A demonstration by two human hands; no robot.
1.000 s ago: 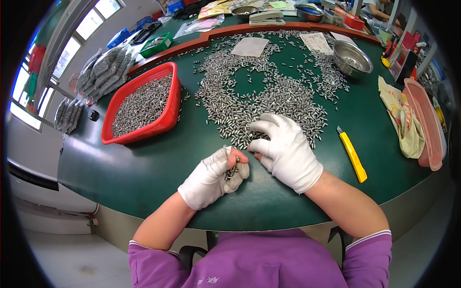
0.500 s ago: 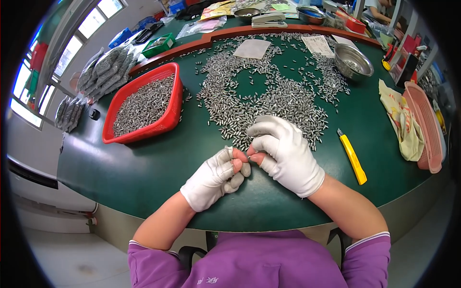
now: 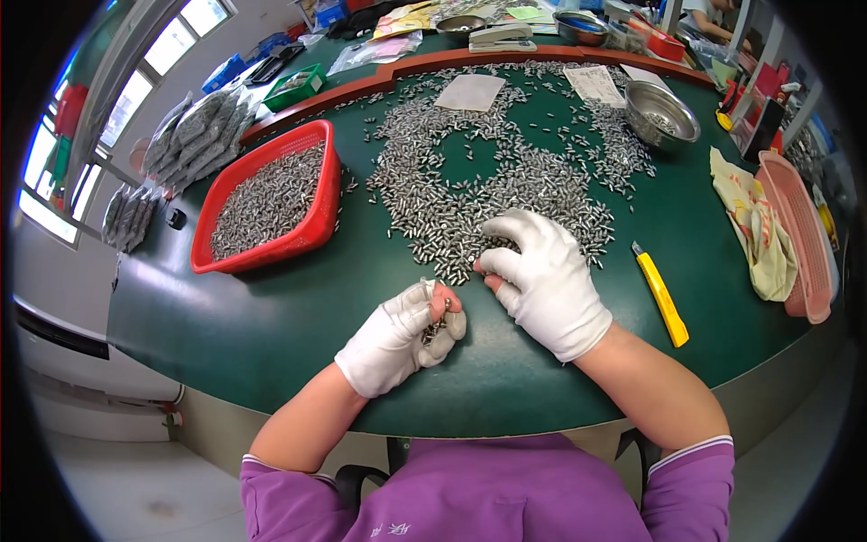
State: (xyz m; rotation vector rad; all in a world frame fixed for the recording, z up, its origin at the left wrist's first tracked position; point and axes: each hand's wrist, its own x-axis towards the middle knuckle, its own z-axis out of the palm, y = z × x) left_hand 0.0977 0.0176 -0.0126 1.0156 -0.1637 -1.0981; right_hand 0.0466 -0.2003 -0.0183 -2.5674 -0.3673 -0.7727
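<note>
My left hand [image 3: 402,334], in a white glove with bare fingertips, is curled closed around several small silver metal pieces [image 3: 435,331]. One piece shows between its thumb and forefinger. My right hand [image 3: 546,280], gloved the same way, is at the near edge of a large spread of the same bullet-shaped metal pieces [image 3: 424,199]. Its fingers are loosely bent, with the thumb and forefinger tips slightly apart. Pieces show between its bent fingers, but its palm is hidden. The two hands are apart over the green tabletop [image 3: 298,334].
Left stands a red basket [image 3: 330,194] full of metal pieces, beside filled plastic bags [image 3: 203,126]. A yellow utility knife [image 3: 661,294] lies right. Beyond are a steel bowl [image 3: 682,126], a yellowish cloth bag [image 3: 754,226] and a pink basket [image 3: 799,235]. A person [image 3: 709,23] sits far right.
My hands were fingertip to fingertip and have parted. The right moved slightly right and away to the pile's edge; the left turned a little, and metal pieces in it now show.
</note>
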